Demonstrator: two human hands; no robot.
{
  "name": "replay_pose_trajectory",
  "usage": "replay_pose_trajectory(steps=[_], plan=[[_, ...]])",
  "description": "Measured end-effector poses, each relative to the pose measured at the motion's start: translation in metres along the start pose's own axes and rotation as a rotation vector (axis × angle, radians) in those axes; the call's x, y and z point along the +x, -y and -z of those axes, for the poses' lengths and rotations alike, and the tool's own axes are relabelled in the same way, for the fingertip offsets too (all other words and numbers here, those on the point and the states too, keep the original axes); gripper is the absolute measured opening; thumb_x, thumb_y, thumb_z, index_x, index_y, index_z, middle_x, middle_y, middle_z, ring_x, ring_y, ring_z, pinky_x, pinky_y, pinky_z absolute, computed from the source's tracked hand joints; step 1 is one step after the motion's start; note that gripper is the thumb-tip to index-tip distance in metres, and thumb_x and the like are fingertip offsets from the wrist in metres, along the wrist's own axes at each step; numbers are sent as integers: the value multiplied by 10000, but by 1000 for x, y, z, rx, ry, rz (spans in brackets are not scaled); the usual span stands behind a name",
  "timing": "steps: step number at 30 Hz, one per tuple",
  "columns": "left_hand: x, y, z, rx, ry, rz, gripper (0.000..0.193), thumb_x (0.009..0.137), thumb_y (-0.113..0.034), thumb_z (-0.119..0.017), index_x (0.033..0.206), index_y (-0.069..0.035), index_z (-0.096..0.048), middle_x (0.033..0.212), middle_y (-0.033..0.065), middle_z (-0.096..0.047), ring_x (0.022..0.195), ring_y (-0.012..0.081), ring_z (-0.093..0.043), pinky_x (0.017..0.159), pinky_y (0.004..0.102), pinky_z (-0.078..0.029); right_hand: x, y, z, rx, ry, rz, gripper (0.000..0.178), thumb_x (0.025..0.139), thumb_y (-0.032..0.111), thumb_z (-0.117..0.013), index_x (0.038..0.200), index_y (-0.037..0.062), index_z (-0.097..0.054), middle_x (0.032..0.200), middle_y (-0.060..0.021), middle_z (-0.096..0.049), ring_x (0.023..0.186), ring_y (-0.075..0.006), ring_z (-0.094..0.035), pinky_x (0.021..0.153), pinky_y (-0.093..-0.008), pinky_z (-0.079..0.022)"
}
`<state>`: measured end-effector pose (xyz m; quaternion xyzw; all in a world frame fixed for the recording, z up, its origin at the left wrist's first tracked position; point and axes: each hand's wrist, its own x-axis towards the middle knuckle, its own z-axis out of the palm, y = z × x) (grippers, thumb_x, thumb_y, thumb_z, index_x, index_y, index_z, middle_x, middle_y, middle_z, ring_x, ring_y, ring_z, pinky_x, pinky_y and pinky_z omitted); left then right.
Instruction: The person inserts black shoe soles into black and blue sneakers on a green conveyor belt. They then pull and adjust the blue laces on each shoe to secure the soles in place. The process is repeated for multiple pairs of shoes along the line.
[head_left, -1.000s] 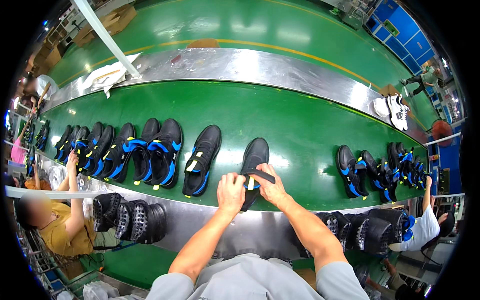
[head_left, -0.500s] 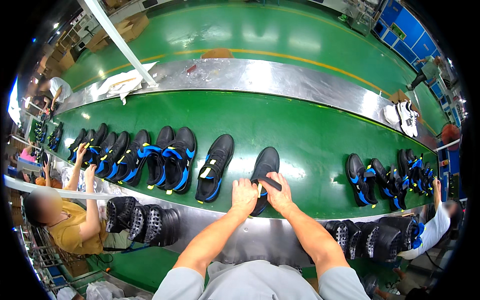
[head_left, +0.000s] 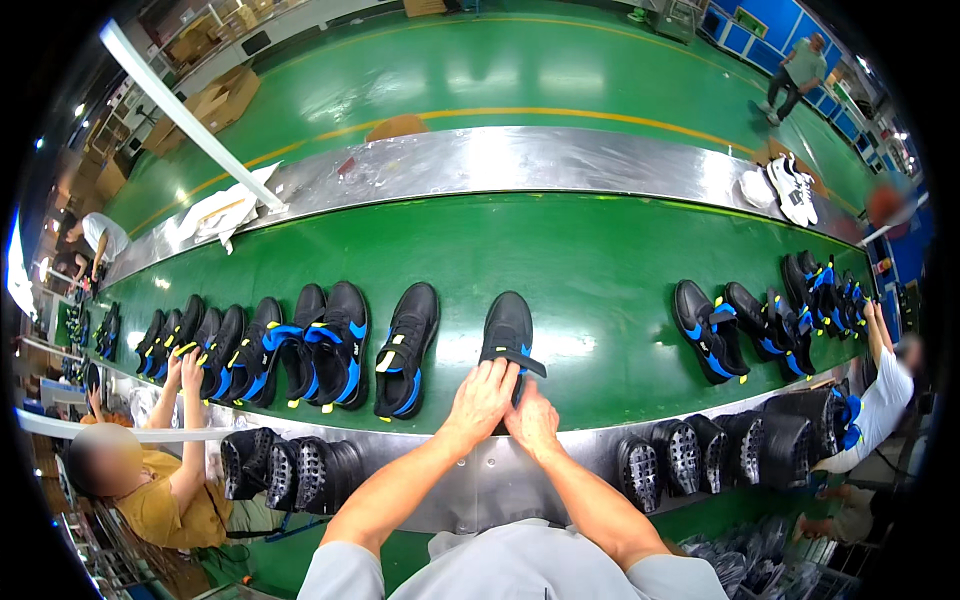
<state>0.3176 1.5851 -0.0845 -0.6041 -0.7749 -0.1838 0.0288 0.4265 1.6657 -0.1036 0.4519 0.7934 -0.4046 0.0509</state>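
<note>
A black sneaker (head_left: 508, 322) with blue trim lies toe away from me on the green surface. Its dark strap (head_left: 522, 361) crosses the top, with the free end sticking out to the right. My left hand (head_left: 484, 398) has its fingers bent over the shoe's upper, just below the strap. Lower on the right side, my right hand (head_left: 532, 420) is closed at the shoe's opening. Between them the hands hide most of the heel half. A matching sneaker (head_left: 408, 345) rests to the left, its strap lying across it.
More black-and-blue sneakers (head_left: 338, 345) line the green belt (head_left: 590, 250) at left, others (head_left: 708, 330) at right. Black shoe moulds (head_left: 675, 455) stand along the near metal ledge (head_left: 480, 490). Co-workers (head_left: 165, 490) sit at both sides. White shoes (head_left: 792, 190) rest on the far ledge.
My right hand has let go of the strap and moved down toward the shoe's opening. My left hand has shifted onto the upper. The view has shifted, and a distant person has walked.
</note>
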Motion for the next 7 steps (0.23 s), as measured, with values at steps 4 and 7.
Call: replay_pose_trajectory(steps=[4,7], plan=[[11,9,-15,51,103,-31,494,762,-124,-652,1234,17,-622,1059,136,-573,985,305,-570,853,410,-508,14,-11,-21,-82,-15,18,436,960,357,-585,1139,-39,-546,907,-332,-702,888,-507,-697,821,-589,-539],[2,24,-12,149,142,-276,475,759,-143,-652,1211,1,-641,1154,139,-596,1034,301,-563,903,388,-497,19,-27,-27,-41,-22,29,440,958,365,-584,1140,-35,-558,884,-313,-714,867,-489,-711,849,-577,-547]])
